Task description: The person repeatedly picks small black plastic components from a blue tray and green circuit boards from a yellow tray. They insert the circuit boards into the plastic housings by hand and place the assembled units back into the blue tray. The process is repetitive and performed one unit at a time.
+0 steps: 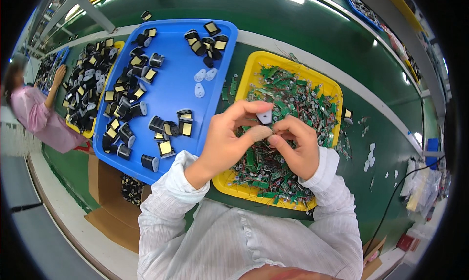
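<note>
Above the yellow tray (253,67) of small green circuit boards (254,155) with thin wires, my two hands meet. My left hand (229,133) is closed, with thumb and forefinger around a small pale-grey plastic housing piece (265,116) that has a hole in its face. Thumb and fingers of my right hand (299,145) pinch together just beside that piece. Whatever lies between the right fingertips is too small and covered to make out.
Left of my hands lies a blue tray (185,84) with black housings (166,147) bearing cream pads, and several loose grey pieces (199,90). Beyond it a second yellow tray (88,133) holds more. A person in pink (41,114) works at far left. White pieces (370,158) and plastic bags (421,187) lie right.
</note>
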The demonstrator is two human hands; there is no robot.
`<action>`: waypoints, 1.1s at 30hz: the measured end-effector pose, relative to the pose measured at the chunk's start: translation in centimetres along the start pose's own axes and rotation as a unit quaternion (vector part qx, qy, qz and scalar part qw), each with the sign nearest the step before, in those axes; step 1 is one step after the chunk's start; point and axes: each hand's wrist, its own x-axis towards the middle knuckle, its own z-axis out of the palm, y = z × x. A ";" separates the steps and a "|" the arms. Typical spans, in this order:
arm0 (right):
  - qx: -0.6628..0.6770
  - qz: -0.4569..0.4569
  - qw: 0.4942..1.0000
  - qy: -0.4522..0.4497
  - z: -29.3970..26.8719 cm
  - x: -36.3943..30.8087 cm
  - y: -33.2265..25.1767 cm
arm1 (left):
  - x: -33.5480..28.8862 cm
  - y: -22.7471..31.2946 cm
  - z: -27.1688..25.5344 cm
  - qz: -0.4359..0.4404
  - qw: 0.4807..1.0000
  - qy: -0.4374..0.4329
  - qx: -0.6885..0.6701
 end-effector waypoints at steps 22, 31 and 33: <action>-0.621 0.089 0.779 0.025 -18.0 16.7 16.0 | 2.3 -3.0 -16.6 -0.201 0.527 0.324 0.759; -0.485 -0.096 0.869 0.017 -14.8 12.3 7.7 | 3.0 -0.2 -13.4 0.013 0.662 0.335 0.670; -0.419 -0.125 0.899 -0.027 -12.2 9.8 3.6 | 2.9 0.3 -11.1 0.059 0.735 0.296 0.607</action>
